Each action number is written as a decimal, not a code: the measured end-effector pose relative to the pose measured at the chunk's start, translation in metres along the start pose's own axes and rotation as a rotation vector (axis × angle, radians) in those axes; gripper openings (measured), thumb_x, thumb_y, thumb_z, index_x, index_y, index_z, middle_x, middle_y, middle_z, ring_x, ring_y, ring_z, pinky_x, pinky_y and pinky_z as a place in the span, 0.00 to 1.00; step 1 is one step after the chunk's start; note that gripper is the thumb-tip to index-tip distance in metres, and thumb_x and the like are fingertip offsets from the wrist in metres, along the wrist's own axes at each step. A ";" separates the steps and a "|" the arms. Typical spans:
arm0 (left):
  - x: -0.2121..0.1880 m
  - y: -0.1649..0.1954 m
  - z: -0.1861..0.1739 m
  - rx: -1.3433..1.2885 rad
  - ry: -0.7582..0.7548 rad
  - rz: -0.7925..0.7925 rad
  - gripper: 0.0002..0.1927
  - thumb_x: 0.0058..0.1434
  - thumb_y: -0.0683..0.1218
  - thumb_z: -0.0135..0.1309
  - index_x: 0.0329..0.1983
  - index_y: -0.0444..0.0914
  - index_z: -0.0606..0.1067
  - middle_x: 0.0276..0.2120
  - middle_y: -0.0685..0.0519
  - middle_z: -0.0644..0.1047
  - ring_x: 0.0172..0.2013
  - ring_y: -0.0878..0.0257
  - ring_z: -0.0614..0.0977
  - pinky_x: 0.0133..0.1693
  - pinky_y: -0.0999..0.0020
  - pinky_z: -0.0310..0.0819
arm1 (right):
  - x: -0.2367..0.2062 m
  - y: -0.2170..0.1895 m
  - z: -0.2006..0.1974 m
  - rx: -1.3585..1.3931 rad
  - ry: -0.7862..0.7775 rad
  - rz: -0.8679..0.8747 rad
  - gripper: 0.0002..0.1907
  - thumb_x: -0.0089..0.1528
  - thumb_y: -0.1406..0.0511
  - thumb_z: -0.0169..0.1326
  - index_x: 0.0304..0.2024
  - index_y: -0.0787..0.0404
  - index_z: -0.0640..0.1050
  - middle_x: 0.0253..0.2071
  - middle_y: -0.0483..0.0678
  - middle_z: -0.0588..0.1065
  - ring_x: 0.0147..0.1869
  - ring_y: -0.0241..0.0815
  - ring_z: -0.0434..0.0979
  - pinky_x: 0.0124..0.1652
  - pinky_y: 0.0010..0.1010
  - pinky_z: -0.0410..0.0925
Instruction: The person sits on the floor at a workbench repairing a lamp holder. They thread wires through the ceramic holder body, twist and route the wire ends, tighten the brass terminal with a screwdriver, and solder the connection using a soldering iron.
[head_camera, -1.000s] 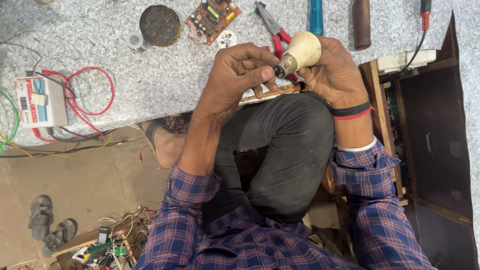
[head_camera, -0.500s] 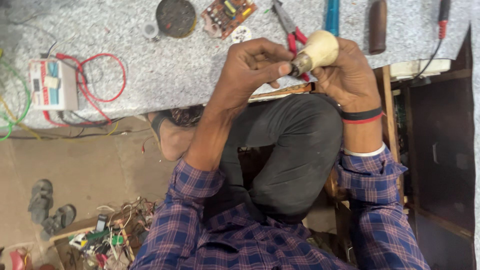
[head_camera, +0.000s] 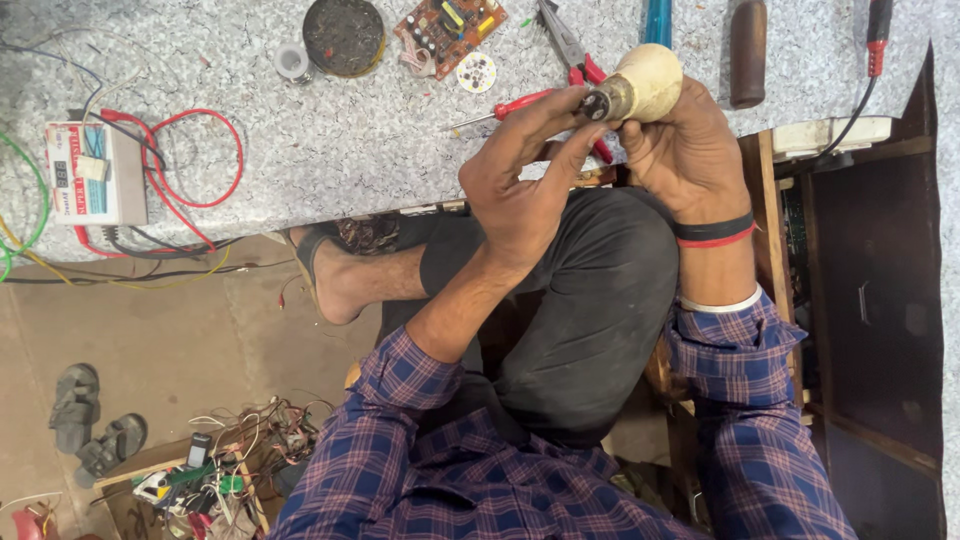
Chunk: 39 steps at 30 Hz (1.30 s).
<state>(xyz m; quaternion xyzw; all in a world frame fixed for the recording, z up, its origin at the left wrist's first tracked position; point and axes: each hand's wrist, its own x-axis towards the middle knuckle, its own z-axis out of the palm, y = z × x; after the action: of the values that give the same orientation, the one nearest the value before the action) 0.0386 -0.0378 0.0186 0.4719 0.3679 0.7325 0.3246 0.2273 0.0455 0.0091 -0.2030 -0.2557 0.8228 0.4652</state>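
Note:
My right hand (head_camera: 685, 150) grips a cream-white bulb (head_camera: 645, 82) by its rounded body, with the metal base pointing left. My left hand (head_camera: 525, 170) has its fingertips pinched on that metal base (head_camera: 603, 102). Both hands are raised over my crossed knee in dark trousers (head_camera: 600, 300), at the front edge of the grey speckled worktop (head_camera: 330, 150). A red-handled screwdriver (head_camera: 505, 108) lies on the worktop just left of my left fingers. Red-handled pliers (head_camera: 570, 45) lie behind the bulb.
On the worktop lie a circuit board (head_camera: 450, 25), a round dark tin (head_camera: 343, 35), a small white LED disc (head_camera: 477, 72), a solder reel (head_camera: 292, 62), a white meter box (head_camera: 95, 172) with red leads, and a brown tool handle (head_camera: 748, 50). Sandals (head_camera: 95, 420) and wire scraps (head_camera: 225, 465) lie on the floor.
The view has shifted a little. My hands with the bulb sit higher over the worktop edge, and my left fingers have moved from around the bulb's neck to pinching its metal base.

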 end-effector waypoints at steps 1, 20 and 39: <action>0.000 0.000 0.000 0.022 0.006 0.016 0.19 0.69 0.35 0.64 0.61 0.35 0.76 0.52 0.50 0.81 0.52 0.64 0.85 0.52 0.71 0.83 | 0.000 0.000 0.000 0.000 0.004 0.000 0.15 0.71 0.73 0.55 0.58 0.76 0.73 0.51 0.61 0.78 0.50 0.48 0.84 0.47 0.25 0.79; 0.006 0.000 0.000 0.086 0.006 0.023 0.16 0.68 0.37 0.65 0.58 0.37 0.78 0.53 0.50 0.80 0.51 0.65 0.86 0.51 0.72 0.83 | 0.002 0.001 0.004 0.009 -0.019 0.007 0.16 0.71 0.72 0.56 0.59 0.77 0.73 0.52 0.62 0.78 0.50 0.49 0.84 0.47 0.25 0.79; 0.011 -0.009 0.005 0.181 0.054 0.131 0.10 0.69 0.38 0.64 0.52 0.38 0.80 0.51 0.51 0.81 0.51 0.64 0.84 0.53 0.73 0.84 | 0.004 0.003 0.005 -0.038 0.013 -0.010 0.14 0.71 0.73 0.55 0.57 0.78 0.74 0.51 0.64 0.78 0.49 0.51 0.84 0.48 0.27 0.79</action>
<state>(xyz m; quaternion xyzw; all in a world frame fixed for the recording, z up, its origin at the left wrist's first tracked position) 0.0404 -0.0225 0.0175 0.5026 0.4096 0.7282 0.2220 0.2202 0.0467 0.0110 -0.2158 -0.2694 0.8141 0.4670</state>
